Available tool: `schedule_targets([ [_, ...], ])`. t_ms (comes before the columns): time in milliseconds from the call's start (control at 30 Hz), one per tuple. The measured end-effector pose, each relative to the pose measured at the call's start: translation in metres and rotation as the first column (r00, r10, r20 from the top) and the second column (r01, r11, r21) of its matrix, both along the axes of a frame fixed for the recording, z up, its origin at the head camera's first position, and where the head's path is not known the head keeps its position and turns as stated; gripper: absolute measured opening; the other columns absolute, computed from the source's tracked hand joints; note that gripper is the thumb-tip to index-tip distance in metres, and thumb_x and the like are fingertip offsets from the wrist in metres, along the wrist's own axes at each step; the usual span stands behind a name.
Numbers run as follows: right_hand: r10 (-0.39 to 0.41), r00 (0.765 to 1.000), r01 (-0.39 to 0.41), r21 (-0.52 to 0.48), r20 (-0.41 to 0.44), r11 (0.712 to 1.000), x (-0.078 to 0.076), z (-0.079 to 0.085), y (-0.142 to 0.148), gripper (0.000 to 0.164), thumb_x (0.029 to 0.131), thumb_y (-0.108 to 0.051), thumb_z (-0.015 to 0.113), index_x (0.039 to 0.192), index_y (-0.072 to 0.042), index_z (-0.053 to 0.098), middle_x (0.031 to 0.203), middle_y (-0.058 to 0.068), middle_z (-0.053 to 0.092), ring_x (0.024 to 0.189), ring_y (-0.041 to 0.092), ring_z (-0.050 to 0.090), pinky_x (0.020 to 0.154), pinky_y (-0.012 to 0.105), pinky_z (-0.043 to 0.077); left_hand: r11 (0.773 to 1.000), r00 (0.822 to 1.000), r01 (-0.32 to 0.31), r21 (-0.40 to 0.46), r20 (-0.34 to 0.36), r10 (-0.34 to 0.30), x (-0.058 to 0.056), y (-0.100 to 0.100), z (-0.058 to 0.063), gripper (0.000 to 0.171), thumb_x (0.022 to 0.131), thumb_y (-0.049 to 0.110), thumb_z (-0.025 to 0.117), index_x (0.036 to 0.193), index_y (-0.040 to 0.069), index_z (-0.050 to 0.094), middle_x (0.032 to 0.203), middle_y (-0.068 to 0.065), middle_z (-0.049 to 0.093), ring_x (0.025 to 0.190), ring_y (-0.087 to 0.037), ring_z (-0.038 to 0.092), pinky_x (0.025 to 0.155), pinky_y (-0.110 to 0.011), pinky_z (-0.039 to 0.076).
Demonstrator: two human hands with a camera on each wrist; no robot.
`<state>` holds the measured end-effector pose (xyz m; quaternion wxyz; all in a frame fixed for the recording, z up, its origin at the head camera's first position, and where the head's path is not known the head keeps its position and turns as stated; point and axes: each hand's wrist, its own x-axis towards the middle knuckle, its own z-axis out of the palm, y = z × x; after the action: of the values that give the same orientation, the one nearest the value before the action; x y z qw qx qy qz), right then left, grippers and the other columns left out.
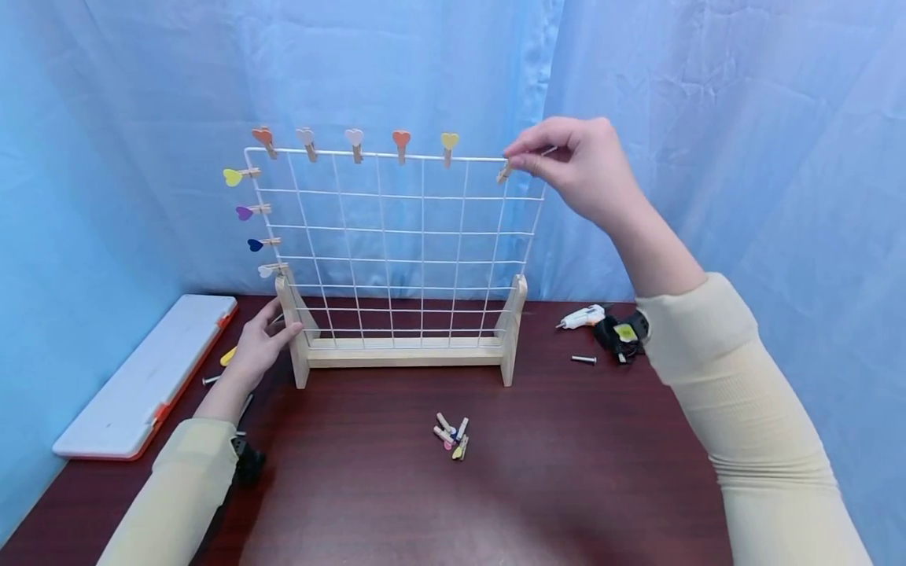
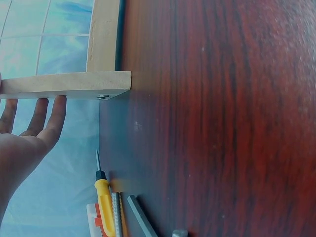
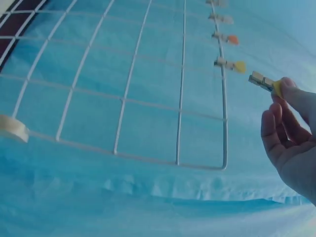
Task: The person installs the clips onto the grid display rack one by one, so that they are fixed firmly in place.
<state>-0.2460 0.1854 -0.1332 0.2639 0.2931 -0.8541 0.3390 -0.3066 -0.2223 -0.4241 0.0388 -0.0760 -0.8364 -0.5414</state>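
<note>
Between thumb and index finger, my right hand (image 1: 583, 161) pinches a small wooden clothespin (image 3: 261, 81) by its yellow heart end. Its jaws point toward the top wire of the white wire grid (image 1: 422, 194), near the upper right corner; the right wrist view shows a gap between them. Several heart clothespins, including a yellow one (image 1: 449, 142), stand along the top wire, and others, such as a purple one (image 1: 244, 213), line the left side. Low on the left, my left hand (image 1: 258, 342) holds the leg of the wooden stand (image 2: 64, 83), fingertips against its outer face.
A loose pile of clothespins (image 1: 453, 435) lies on the dark red table (image 1: 566, 479) before the stand. At left are a white case (image 1: 145, 377) and a yellow-handled screwdriver (image 2: 104, 205). A white glue gun (image 1: 583, 316) and a bolt (image 1: 583, 359) lie at right.
</note>
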Motion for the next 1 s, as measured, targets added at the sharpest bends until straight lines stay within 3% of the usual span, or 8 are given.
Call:
schedule_targets([
  [100,-0.07,0.994,0.076,0.066,-0.081,0.995,-0.02,0.003,0.003,0.017,0.082,-0.021,0.062,0.092,-0.01,0.072,0.09,0.003,0.068,0.07,0.001,0.059,0.067,0.014,0.047,1.0,1.0,0.001,0.005,0.002,-0.001,0.001,0.0,0.0,0.073,0.087,0.036,0.054,0.144,0.021,0.011,0.146,-0.016,0.02,0.127,-0.041,0.028,0.095,-0.056,0.032],
  [200,-0.124,0.987,0.134,0.095,-0.098,0.986,-0.035,0.005,0.003,0.02,0.081,-0.026,0.062,0.094,-0.014,0.072,0.089,0.0,0.069,0.073,0.0,0.06,0.07,0.013,0.047,1.0,1.0,-0.001,0.003,0.002,0.001,0.001,0.0,-0.001,0.076,0.085,0.04,0.054,0.144,0.021,0.011,0.146,-0.015,0.02,0.127,-0.041,0.027,0.095,-0.056,0.032],
  [433,-0.177,0.977,0.193,0.144,-0.119,0.971,-0.051,0.012,-0.002,0.022,0.08,-0.032,0.062,0.091,-0.017,0.072,0.09,-0.002,0.069,0.077,0.002,0.061,0.072,0.016,0.048,1.0,1.0,-0.006,-0.006,0.0,0.006,0.002,-0.001,-0.002,0.079,0.083,0.045,0.054,0.144,0.022,0.011,0.146,-0.014,0.02,0.128,-0.04,0.027,0.095,-0.055,0.032],
  [800,-0.171,0.985,0.174,0.188,-0.031,0.967,-0.064,0.008,-0.007,0.022,0.081,-0.031,0.061,0.093,-0.016,0.072,0.092,-0.001,0.068,0.078,0.003,0.061,0.074,0.018,0.048,1.0,1.0,-0.001,-0.002,-0.003,0.001,0.002,0.0,0.002,0.077,0.084,0.041,0.055,0.144,0.02,0.012,0.146,-0.016,0.02,0.127,-0.041,0.028,0.095,-0.055,0.032],
  [1000,-0.167,0.985,0.157,0.191,0.036,0.969,-0.065,0.007,-0.007,0.026,0.082,-0.033,0.058,0.1,-0.017,0.069,0.095,-0.003,0.066,0.082,0.003,0.059,0.076,0.02,0.048,1.0,1.0,0.012,0.008,0.003,-0.012,0.009,0.005,0.013,0.075,0.086,0.035,0.055,0.144,0.015,0.012,0.145,-0.02,0.02,0.126,-0.044,0.027,0.095,-0.056,0.031],
])
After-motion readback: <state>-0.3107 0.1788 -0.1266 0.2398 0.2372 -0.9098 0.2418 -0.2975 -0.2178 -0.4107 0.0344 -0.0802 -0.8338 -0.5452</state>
